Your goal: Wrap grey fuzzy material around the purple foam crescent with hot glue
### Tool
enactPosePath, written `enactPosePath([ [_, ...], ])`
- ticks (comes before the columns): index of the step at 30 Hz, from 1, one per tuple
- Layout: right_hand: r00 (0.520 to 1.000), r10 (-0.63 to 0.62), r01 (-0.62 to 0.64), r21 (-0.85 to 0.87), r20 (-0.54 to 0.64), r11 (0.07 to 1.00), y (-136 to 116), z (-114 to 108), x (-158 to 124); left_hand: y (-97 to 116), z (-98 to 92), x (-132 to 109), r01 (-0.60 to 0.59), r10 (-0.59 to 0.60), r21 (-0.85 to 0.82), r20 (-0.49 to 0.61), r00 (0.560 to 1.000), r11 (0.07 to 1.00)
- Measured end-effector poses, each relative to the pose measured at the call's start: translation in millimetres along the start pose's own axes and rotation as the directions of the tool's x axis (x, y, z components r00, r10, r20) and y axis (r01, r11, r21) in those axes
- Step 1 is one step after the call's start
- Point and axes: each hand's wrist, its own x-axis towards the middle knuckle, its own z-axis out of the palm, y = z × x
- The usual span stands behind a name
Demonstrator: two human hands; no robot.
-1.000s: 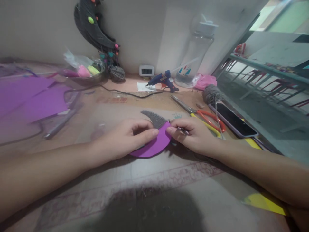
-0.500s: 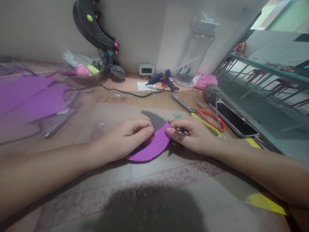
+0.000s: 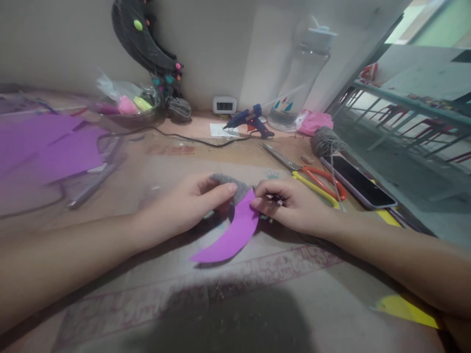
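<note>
Purple paper crescent (image 3: 243,226), its upper end wrapped in gray yarn (image 3: 241,190), is held between both hands above the middle of the tabletop (image 3: 200,156), its bare tip pointing toward the person. The left hand (image 3: 193,198) has its grip closed around the wrapped end, thumb on top. The right hand (image 3: 294,205) pinches the outer edge near where the wrapping ends; a small dark item in its grip is unclear. Scissors (image 3: 297,167) lie just beyond the right hand, near a phone (image 3: 358,180).
</note>
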Motion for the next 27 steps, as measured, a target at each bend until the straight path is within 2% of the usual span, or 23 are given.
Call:
enactPosePath([
  [3, 0.973, -0.145, 0.123, -0.128, -0.178, 0.984, 0.3, -0.8, -3.3, 2.0, 0.5, 0.0, -0.017, 0.017, 0.024, -0.002, 1.0, 1.0],
  [4, 0.958, -0.208, 0.172, -0.183, -0.198, 0.968, 0.2, -1.1, -4.5, 2.8, 0.7, -0.1, -0.024, 0.024, 0.03, -0.002, 1.0, 0.999],
  [6, 0.941, -0.294, 0.238, -0.288, -0.168, 0.927, -0.3, -1.0, -6.3, 4.0, 1.2, -0.2, -0.039, 0.039, 0.044, -0.007, 0.999, 0.998],
  [9, 0.935, -0.348, 0.287, -0.434, -0.067, 0.854, -0.6, 0.3, -7.3, 4.5, 1.4, -0.5, -0.046, 0.047, 0.071, -0.014, 0.999, 0.996],
  [12, 0.914, -0.403, 0.313, -0.545, -0.05, 0.778, 0.0, 0.9, -6.6, 4.3, 1.2, -0.7, -0.043, 0.044, 0.083, -0.01, 0.999, 0.996],
  [16, 0.903, -0.427, 0.303, -0.626, -0.052, 0.718, 0.4, 0.1, -4.6, 4.5, 1.1, -0.7, -0.047, 0.048, 0.084, -0.017, 0.999, 0.995],
  [27, 0.916, -0.401, 0.289, -0.646, -0.028, 0.706, 0.4, 2.5, -3.6, 2.6, 0.3, -1.2, -0.044, 0.045, 0.11, -0.013, 0.999, 0.993],
])
